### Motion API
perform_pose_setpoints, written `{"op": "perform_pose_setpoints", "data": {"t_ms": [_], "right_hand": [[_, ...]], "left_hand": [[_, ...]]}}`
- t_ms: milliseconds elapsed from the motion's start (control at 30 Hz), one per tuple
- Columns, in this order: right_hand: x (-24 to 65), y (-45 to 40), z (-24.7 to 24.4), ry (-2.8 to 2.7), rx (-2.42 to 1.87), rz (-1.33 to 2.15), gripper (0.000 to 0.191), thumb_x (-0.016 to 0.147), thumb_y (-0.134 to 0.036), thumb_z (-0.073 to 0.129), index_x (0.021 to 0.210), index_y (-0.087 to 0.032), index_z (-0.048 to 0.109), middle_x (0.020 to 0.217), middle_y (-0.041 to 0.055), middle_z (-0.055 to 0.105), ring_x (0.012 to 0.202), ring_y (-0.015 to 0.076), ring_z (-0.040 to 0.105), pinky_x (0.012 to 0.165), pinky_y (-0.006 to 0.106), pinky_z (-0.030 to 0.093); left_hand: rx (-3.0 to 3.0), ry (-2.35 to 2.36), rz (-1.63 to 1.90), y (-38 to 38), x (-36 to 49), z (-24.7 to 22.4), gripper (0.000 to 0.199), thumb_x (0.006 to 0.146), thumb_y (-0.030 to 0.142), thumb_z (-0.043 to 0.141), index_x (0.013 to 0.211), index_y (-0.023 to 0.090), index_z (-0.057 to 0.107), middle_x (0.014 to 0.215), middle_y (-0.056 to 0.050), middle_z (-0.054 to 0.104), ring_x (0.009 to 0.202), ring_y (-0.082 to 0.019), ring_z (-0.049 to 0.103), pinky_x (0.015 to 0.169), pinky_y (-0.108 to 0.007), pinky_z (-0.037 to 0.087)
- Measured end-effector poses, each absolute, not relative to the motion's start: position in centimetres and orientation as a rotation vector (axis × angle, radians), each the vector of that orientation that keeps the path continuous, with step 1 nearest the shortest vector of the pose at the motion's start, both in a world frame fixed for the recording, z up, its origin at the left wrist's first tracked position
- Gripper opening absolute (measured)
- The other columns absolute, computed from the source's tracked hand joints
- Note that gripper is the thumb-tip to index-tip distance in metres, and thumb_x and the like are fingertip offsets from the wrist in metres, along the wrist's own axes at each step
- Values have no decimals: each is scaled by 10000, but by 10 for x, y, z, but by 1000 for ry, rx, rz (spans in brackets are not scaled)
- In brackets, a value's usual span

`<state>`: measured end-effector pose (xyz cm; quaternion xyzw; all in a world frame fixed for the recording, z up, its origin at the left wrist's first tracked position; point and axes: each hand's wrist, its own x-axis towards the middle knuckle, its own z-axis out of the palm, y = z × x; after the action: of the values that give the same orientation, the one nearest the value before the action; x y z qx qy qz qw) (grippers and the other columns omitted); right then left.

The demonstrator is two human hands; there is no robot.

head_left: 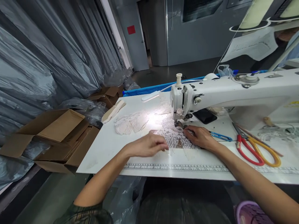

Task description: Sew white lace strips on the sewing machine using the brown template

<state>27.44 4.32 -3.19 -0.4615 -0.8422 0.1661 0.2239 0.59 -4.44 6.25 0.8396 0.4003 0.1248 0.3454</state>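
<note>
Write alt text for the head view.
A person's right hand rests on white lace at a white sewing machine; the left hand curls at the lace's left side. Scissors with red and yellow handles lie to the right.

Shining hardest from the small white lamp (151,95) onto the worktop (102,155) beside the sewing machine (210,91), bleaching part of the pale lace (132,123) to near-featureless white. Dimming quickly beyond that hot spot, sinking into darkness at the doorway (143,14) and under the worktop's front edge. Glinting dully along the folds of the silver curtain (58,62). Stretching toward the margins in wide-angle distortion, tilting the curtain and cardboard boxes (62,124). Softening in the background, losing fine detail.
</note>
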Motion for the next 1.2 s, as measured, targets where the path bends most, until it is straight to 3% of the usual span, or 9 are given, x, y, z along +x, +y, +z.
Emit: {"op": "perform_pose_setpoints", "data": {"t_ms": [67, 200, 333, 467, 700, 833, 967, 1100, 1200], "right_hand": [[275, 43, -31, -2331, -1252, 481, 394, 947, -483, 436, 975, -222, 731, 786, 60, 740, 656, 232, 647, 610, 310, 400], [278, 42, -29, -2340, -1210, 547, 390, 942, -501, 492, 1056, -210, 725, 846, 63, 749, 719, 243, 670, 644, 321, 428], [282, 44, -22, -2349, -1188, 637, 368, 902, -450, 584, 1123, -186, 712, 952, 84, 750, 826, 255, 681, 723, 333, 466], [288, 50, -9, -2444, -1229, 672, 352, 860, -360, 633, 1154, -180, 705, 917, 80, 731, 763, 224, 649, 692, 314, 456], [298, 58, -1, -2300, -1457, 744, 284, 856, -418, 623, 1017, -205, 718, 644, -5, 618, 618, 185, 575, 572, 298, 391], [286, 52, -9, -1984, -1366, 1065, 358, 818, -449, 688, 1052, -179, 708, 789, 26, 689, 695, 188, 633, 612, 314, 488], [258, 43, -12, -1638, -1253, 1501, 376, 806, -380, 748, 1091, -149, 664, 854, 71, 719, 724, 188, 670, 627, 321, 556], [244, 42, -5, -1758, -1088, 1617, 345, 898, -420, 669, 1133, -168, 658, 879, 75, 727, 726, 180, 684, 638, 318, 565], [254, 48, -2, -2008, -1225, 1310, 273, 942, -375, 585, 1064, -156, 695, 833, 67, 725, 720, 184, 682, 690, 329, 545]], "left_hand": [[2231, 875, 252, -52, 18, 70, 234, 1006, 301, 533, 1101, 194, 718, 1099, -76, 741, 1004, -183, 698, 854, -287, 539], [2423, 889, 364, -35, 21, 56, 176, 960, 316, 631, 1006, 198, 754, 1203, -88, 718, 1070, -214, 696, 926, -332, 544], [2655, 1022, 616, 2, 12, 14, 295, 1015, 305, 512, 1180, 133, 687, 1197, -143, 709, 1075, -237, 692, 891, -390, 584], [2829, 932, 568, 19, 8, -15, 314, 1022, 312, 499, 1267, 160, 623, 1297, -130, 668, 1132, -247, 667, 909, -434, 579], [2867, 1067, 438, 7, 13, -12, 355, 1001, 423, 527, 1208, 154, 630, 1205, -146, 678, 1002, -264, 656, 847, -464, 549], [2634, 1202, 611, -1, 19, -4, 428, 991, 523, 491, 1174, 168, 643, 1150, -137, 673, 993, -259, 642, 834, -445, 541], [2049, 1235, 741, -12, 27, 4, 622, 901, 647, 564, 1273, 148, 565, 964, -80, 678, 774, -178, 646, 672, -317, 546], [1731, 1342, 710, -18, 33, 5, 738, 820, 571, 697, 1362, 125, 469, 863, -29, 661, 661, -148, 626, 582, -276, 522], [1636, 1428, 690, -18, 32, 5, 622, 863, 433, 665, 1372, 137, 467, 812, -5, 653, 586, -131, 619, 546, -268, 516]]}}
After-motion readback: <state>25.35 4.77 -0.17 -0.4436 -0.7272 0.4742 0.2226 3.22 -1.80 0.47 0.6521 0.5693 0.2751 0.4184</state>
